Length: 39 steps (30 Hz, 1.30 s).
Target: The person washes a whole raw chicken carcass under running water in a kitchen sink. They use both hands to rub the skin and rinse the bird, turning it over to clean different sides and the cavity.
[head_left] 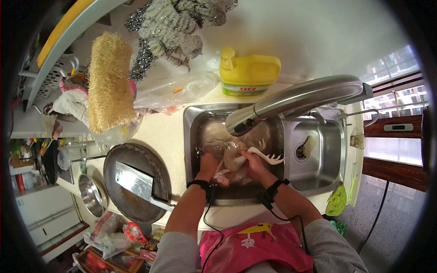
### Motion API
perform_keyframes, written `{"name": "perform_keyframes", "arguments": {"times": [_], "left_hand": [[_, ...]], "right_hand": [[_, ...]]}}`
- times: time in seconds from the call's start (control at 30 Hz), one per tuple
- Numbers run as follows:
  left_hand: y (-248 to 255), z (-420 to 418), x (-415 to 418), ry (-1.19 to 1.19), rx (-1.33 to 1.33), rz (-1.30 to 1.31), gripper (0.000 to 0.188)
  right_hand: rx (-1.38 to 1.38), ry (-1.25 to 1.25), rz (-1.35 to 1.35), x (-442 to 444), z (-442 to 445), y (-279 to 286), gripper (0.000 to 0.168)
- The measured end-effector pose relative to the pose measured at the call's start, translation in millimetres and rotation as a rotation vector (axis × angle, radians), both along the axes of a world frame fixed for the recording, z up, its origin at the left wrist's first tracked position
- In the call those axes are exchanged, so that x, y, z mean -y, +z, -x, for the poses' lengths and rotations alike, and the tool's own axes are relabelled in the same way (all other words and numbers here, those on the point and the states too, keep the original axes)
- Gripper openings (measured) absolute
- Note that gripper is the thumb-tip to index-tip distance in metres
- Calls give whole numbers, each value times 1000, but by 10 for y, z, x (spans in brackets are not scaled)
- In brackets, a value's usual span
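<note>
A plucked bird, apparently a chicken (pixel 233 161), lies in the water of the left basin (pixel 235 198) of a steel double sink. My right hand (pixel 255 165) is closed around its leg, and a pale foot (pixel 267 156) with spread toes sticks out beyond the thumb towards the divider. On the bird's other side my left hand (pixel 208 163) reaches into the water; its fingers are hidden, so its grip is unclear. A pinkish end of the bird (pixel 222 178) shows between my wrists.
A steel faucet (pixel 304 94) arches over both basins. Left of the sink, a cleaver (pixel 134 180) rests on a round chopping board (pixel 136 210). Behind stands a yellow jug (pixel 251 73). A loofah (pixel 111 83) hangs at upper left. The right basin (pixel 317 172) has a drain.
</note>
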<state>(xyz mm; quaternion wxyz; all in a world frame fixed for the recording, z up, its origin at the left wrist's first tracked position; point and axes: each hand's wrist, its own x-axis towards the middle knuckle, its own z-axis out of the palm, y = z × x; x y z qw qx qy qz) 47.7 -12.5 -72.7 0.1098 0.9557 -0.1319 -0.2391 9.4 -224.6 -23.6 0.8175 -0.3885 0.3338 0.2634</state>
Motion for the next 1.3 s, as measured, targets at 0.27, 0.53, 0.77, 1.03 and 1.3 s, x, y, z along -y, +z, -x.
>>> {"name": "perform_keyframes", "arguments": {"times": [0.27, 0.53, 0.77, 1.03, 1.3], "left_hand": [[625, 35, 458, 241, -207, 184, 26], [537, -69, 39, 44, -264, 316, 45], [1084, 107, 614, 375, -321, 823, 71], [877, 10, 491, 661, -310, 544, 39], [921, 379, 86, 1247, -454, 1003, 18]], "right_hand": [[5, 128, 186, -25, 36, -38, 33], [247, 313, 330, 40, 104, 62, 38], [730, 541, 768, -93, 128, 122, 49], [649, 499, 605, -162, 0, -76, 33], [781, 889, 991, -210, -85, 323, 28]]}}
